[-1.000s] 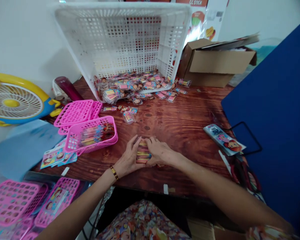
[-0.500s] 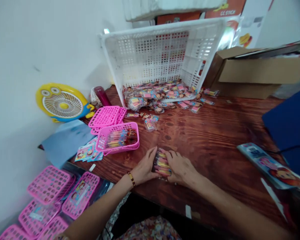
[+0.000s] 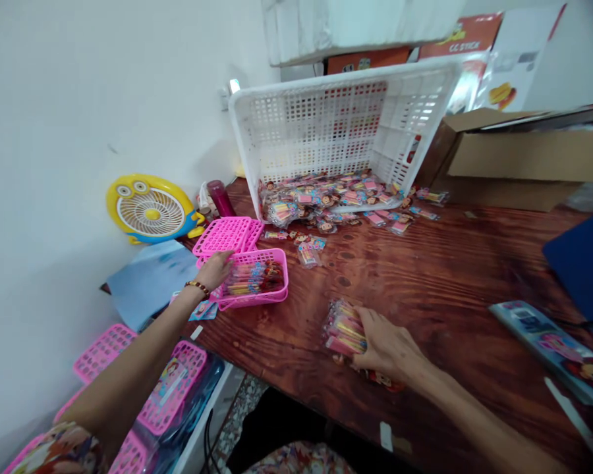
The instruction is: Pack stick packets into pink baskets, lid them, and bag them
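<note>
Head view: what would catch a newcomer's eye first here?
The white basket tipped on its side at the back of the table, colourful packets spilling out. Nearer, the left hand touches a filled pink basket at left; the right hand clasps a bundle of packets near the front edge.

A clear-wrapped bundle of colourful packets [image 3: 343, 329] lies flat, right of the part-filled pink basket [image 3: 257, 280].

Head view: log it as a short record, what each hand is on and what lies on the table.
Left hand: on the left rim of the pink basket; grip unclear
Right hand: holds a bundle of packets on the wooden table
Behind: white crate tipped on its side, loose packets spilling out
</note>
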A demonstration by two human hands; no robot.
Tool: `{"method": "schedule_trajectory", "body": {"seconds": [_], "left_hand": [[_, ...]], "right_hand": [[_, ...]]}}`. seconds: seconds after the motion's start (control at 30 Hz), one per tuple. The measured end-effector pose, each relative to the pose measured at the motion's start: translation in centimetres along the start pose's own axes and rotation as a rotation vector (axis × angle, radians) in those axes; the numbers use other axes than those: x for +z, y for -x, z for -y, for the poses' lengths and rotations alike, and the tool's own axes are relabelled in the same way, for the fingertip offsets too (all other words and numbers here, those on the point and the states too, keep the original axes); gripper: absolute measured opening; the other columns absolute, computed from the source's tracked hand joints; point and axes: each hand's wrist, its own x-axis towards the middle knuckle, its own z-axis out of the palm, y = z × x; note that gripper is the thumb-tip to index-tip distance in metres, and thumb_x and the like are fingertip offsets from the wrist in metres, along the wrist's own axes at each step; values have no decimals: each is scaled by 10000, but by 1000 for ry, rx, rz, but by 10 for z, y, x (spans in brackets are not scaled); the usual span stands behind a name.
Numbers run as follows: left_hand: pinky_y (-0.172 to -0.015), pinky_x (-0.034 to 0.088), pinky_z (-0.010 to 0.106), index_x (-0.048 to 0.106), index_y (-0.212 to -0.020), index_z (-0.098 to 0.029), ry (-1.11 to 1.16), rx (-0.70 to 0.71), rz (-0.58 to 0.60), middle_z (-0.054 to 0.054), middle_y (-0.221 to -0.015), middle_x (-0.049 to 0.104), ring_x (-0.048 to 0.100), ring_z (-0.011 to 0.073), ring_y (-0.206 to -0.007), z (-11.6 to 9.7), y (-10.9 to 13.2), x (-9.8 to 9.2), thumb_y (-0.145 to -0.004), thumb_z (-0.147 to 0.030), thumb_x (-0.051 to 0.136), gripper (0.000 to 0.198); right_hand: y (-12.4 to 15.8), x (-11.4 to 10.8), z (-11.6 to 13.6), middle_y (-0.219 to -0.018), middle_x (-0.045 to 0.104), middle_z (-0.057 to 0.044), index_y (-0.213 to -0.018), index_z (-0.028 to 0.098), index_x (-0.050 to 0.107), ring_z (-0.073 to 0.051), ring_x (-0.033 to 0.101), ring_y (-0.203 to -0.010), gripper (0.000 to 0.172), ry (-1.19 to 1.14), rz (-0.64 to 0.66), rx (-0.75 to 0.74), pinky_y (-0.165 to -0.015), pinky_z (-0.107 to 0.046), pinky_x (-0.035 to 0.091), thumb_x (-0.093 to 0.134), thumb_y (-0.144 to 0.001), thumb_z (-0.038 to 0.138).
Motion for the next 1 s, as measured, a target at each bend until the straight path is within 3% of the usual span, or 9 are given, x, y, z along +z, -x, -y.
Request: {"method": "schedule_trajectory", "body": {"seconds": [0.1,0.23,0.37,0.47,0.67,0.9,1.0], "left_hand": [[-996,453,440,660,-1100,-167,88,0,3,116,-1052,661,606,250,-1031,-1,13,9,-884,-332,393,381],[-1049,420,449,645,-1172,-172,261,29,51,108,-1160,650,592,243,-1101,-27,27,27,-878,-337,423,404],[-1115,355,457,619,-1230,-167,480,17,91,112,-1249,636,559,254,-1195,-63,31,48,-873,-418,496,453],[-1135,334,442,600,-1250,-165,662,-32,101,114,-1327,600,526,250,-1257,-83,31,60,-880,-484,503,498],[-1013,458,440,588,-1244,-131,999,-237,84,147,-1235,651,615,270,-1128,-94,44,61,-843,-612,545,628],[-935,516,433,620,-1171,-123,1197,-320,97,149,-1152,685,662,266,-1026,-94,55,51,-833,-626,567,608],[-975,495,436,609,-1184,-140,1187,-323,37,133,-1177,672,648,261,-1055,-92,64,44,-845,-598,580,571]], "right_hand": [[5,-10,-11,-1251,607,-127,-1341,201,417,-312,581,-1132,768,-73,17,68,-856,-399,433,664,-634,373],[17,-48,-12,-1146,646,-82,-1343,223,403,-276,626,-993,797,-206,40,86,-813,-359,455,700,-621,383],[12,-98,20,-1118,648,-58,-1353,236,405,-249,628,-916,842,-305,69,-113,-768,-334,480,738,-597,397],[-15,-114,54,-1115,646,-65,-1337,220,439,-254,624,-909,843,-219,135,-245,-736,-328,479,754,-584,431],[-67,-94,97,-1074,665,-90,-1247,174,509,-250,622,-859,785,49,306,-331,-684,-326,471,736,-579,518],[-84,-63,109,-1005,689,-71,-1193,197,518,-244,641,-792,743,164,305,-282,-625,-321,471,719,-567,545],[-87,-54,106,-1062,674,-87,-1198,201,509,-266,642,-856,744,189,231,-292,-698,-350,489,716,-576,552]]}}
